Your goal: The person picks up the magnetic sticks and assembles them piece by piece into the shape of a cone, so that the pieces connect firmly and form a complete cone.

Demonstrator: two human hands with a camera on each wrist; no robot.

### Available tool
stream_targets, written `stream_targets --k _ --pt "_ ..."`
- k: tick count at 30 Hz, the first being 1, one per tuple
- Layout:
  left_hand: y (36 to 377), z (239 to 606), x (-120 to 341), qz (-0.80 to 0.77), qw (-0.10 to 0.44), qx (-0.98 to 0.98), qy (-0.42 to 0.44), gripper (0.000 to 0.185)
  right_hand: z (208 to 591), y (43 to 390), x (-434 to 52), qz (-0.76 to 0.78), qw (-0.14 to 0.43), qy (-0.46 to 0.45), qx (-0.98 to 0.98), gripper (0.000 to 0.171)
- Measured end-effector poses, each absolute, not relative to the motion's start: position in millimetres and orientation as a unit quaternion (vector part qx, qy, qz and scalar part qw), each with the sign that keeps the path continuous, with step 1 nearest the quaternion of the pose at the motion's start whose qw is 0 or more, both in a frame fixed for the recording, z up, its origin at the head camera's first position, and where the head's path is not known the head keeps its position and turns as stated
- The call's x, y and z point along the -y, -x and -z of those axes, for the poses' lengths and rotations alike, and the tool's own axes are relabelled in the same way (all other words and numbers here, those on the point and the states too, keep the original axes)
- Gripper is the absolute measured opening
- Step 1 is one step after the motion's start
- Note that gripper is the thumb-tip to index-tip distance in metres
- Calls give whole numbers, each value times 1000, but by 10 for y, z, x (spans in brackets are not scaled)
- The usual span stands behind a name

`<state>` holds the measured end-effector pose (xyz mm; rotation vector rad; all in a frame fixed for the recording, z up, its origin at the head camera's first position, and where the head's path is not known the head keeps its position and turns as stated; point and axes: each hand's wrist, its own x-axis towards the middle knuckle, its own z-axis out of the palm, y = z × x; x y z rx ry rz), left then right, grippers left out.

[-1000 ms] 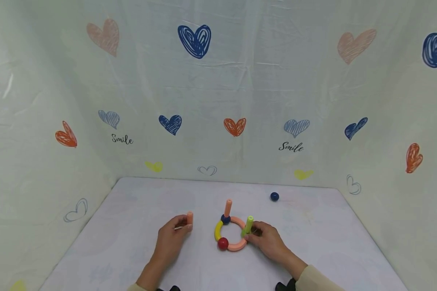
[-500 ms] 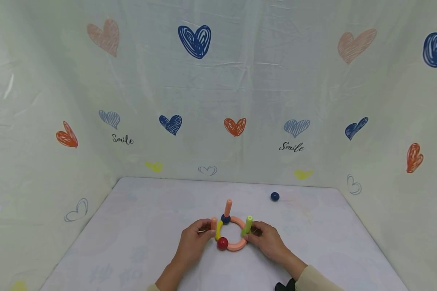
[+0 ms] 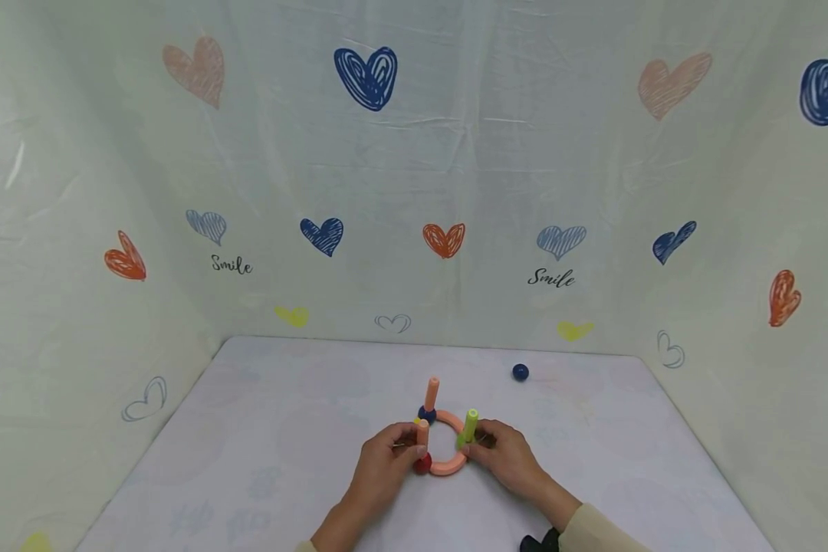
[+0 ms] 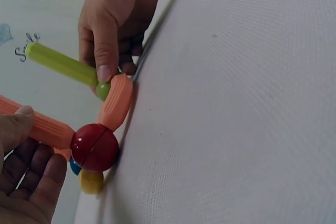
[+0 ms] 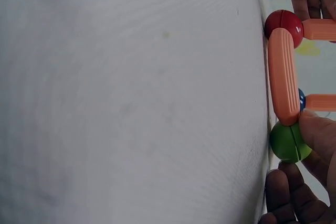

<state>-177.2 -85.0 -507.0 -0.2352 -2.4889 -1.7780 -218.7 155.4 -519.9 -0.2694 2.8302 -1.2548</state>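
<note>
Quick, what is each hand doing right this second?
Left hand: pinches an orange stick standing on the red ball.
Right hand: holds the green stick at the toy ring.

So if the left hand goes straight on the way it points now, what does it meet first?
Most likely the red ball: the left hand holds an orange stick whose end already touches that ball on the ring. Depth is unclear, but nothing else lies between.

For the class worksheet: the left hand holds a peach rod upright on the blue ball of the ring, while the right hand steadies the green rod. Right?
Not quite: the left hand holds the peach rod on the red ball, as the left wrist view shows. The right hand does steady the green rod.
</note>
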Motion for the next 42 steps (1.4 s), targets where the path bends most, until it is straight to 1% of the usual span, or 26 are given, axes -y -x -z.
stream_targets --k 6,9,13,17,24,31,36,42 --pt "1755 5159 866 469 43 878 83 36 5207 2184 -1551 404 14 89 -910 35" --pt "1747 5197 877 437 53 893 93 34 5215 2174 -1549 408 12 89 -909 36" --pt "1741 5212 890 431 63 895 100 21 5219 2141 -1541 414 14 88 -906 40" --pt "1744 5195 910 428 71 896 98 14 5206 2090 -1533 414 20 91 -906 43" --pt "1770 5177 942 416 48 904 84 18 5169 2004 -1537 413 26 112 -903 42" --pt "1774 5175 949 418 52 902 88 15 5156 1978 -1542 416 24 124 -901 40" --pt "1784 5169 933 417 50 904 79 16 5164 1984 -1547 415 23 126 -901 40" --pt "1799 5185 922 427 43 901 62 18 5187 2020 -1585 412 43 131 -901 42"
